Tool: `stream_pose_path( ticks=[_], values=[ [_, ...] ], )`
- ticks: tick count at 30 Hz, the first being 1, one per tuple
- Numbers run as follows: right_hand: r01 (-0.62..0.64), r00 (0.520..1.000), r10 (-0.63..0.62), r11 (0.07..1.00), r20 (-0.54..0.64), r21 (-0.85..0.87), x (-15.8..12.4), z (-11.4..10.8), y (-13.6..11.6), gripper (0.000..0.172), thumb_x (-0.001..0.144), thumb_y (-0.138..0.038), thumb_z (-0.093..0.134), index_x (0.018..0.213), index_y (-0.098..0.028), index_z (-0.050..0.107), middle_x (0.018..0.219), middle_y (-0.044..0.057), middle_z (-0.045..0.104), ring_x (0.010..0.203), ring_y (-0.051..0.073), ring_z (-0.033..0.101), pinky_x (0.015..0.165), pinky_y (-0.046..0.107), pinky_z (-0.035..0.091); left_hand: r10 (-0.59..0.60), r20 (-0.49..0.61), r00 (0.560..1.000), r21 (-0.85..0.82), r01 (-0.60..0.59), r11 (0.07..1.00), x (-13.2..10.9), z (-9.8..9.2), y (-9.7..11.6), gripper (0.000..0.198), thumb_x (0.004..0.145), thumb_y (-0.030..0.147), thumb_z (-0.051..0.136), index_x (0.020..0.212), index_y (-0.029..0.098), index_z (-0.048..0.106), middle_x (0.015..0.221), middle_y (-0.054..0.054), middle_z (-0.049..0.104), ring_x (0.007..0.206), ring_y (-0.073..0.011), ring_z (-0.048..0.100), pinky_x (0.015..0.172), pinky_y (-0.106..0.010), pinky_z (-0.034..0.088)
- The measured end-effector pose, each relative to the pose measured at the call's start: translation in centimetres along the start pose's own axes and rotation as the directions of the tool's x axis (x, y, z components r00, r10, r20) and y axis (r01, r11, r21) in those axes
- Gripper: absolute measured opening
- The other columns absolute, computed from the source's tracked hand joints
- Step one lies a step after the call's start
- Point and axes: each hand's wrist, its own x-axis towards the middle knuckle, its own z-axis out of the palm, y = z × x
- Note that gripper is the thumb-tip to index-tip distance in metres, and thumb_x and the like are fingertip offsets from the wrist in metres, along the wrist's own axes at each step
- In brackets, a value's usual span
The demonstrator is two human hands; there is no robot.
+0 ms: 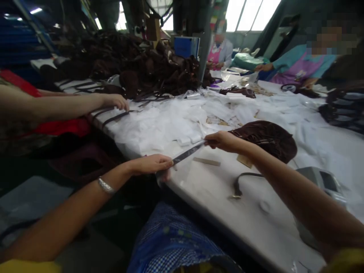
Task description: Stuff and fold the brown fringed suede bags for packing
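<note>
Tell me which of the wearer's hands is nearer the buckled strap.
Right: the right hand lies a little beyond the buckled strap; the left hand is farther off, to its left, by the table edge.

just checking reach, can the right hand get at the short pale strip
Probably yes: the pale strip lies uncovered on the table close to the right hand, though that hand would likely have to release the dark band.

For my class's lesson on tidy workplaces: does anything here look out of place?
Yes: the white sheets beyond the left hand and right hand look untidy, strewn in an overlapping jumble. The dark strap held between the hands looks straight.
</note>
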Motion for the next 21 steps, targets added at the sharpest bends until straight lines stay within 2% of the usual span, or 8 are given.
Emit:
stream_pose_path(
  ticks=[4,6,8,10,12,15,17,21],
  values=[
    [-0.240,0.971,0.220,0.911,-0.098,-0.335,-1.6,-1.5,3.8,0.020,0.093,-0.032,0.056,0.097,-0.019,0.071,0.081,0.007,0.071,0.072,0.018,0.061,0.066,0.030,0.038,-0.150,0.066,0.987,0.020,0.149,0.989,-5.8,-0.7,-4.8,0.038,0.083,0.055,0.065,0.090,0.018,0.068,0.081,-0.004,0.073,0.079,-0.0177,0.067,0.074,-0.026,0.050],
    [-0.470,0.882,0.398,0.784,-0.252,-0.406,-1.9,-1.5,4.6,0.025,0.093,-0.035,0.059,0.104,-0.017,0.073,0.094,0.016,0.072,0.084,0.025,0.065,0.071,0.036,0.040,-0.209,0.015,0.978,-0.064,0.209,0.976,-8.0,-0.5,-6.0,0.037,0.081,0.054,0.068,0.090,0.018,0.069,0.080,-0.004,0.073,0.076,-0.0177,0.067,0.070,-0.026,0.051],
    [-0.550,0.822,0.394,0.738,-0.411,-0.392,-1.7,-0.8,3.2,0.032,0.092,-0.033,0.059,0.117,-0.014,0.069,0.112,0.025,0.068,0.102,0.032,0.063,0.081,0.045,0.041,-0.210,-0.099,0.973,-0.192,0.188,0.963,-9.0,-0.1,-6.0,0.037,0.081,0.052,0.069,0.089,0.016,0.069,0.079,-0.005,0.072,0.072,-0.0166,0.067,0.068,-0.026,0.051],
    [-0.443,0.789,0.199,0.840,-0.581,-0.313,-1.5,0.7,-0.5,0.043,0.089,-0.027,0.064,0.130,-0.016,0.062,0.132,0.025,0.059,0.122,0.036,0.054,0.095,0.052,0.037,-0.175,-0.225,0.958,-0.338,0.092,0.937,-8.8,0.5,-5.1,0.035,0.082,0.049,0.070,0.089,0.014,0.068,0.079,-0.005,0.071,0.068,-0.0146,0.066,0.067,-0.027,0.052],
    [-0.138,0.761,0.001,0.977,-0.648,-0.161,-1.5,3.1,-6.1,0.044,0.089,-0.027,0.063,0.133,-0.019,0.060,0.138,0.018,0.057,0.128,0.033,0.051,0.101,0.050,0.039,-0.136,-0.326,0.936,-0.466,-0.034,0.884,-7.7,1.1,-3.3,0.033,0.082,0.045,0.072,0.089,0.013,0.067,0.080,-0.005,0.070,0.067,-0.0129,0.065,0.067,-0.027,0.053],
    [0.108,0.888,0.059,0.937,-0.456,0.331,-1.9,8.0,-14.4,0.028,0.092,-0.037,0.059,0.115,-0.026,0.071,0.112,0.008,0.073,0.100,0.027,0.068,0.092,0.045,0.051,-0.072,-0.447,0.892,-0.582,-0.228,0.781,-5.2,1.9,0.0,0.028,0.085,0.038,0.071,0.091,0.011,0.066,0.081,-0.003,0.068,0.067,-0.0105,0.064,0.068,-0.026,0.054],
    [0.094,0.966,0.088,0.755,-0.242,0.649,-2.0,11.4,-18.1,0.034,0.091,-0.042,0.062,0.120,-0.027,0.069,0.112,0.006,0.073,0.097,0.026,0.070,0.089,0.043,0.054,-0.007,-0.507,0.862,-0.594,-0.343,0.727,-3.6,2.4,2.2,0.024,0.088,0.034,0.068,0.094,0.011,0.065,0.081,-0.003,0.068,0.067,-0.0092,0.063,0.071,-0.026,0.054],
    [0.015,0.985,0.155,0.343,-0.072,0.939,-1.4,15.9,-20.3,0.038,0.087,-0.051,0.064,0.111,-0.021,0.071,0.102,0.006,0.076,0.093,0.023,0.071,0.085,0.038,0.056,0.099,-0.574,0.813,-0.551,-0.473,0.688,-0.7,3.1,4.8,0.021,0.093,0.030,0.063,0.094,0.010,0.065,0.080,-0.003,0.069,0.072,-0.0101,0.065,0.079,-0.028,0.054]
  ],
)
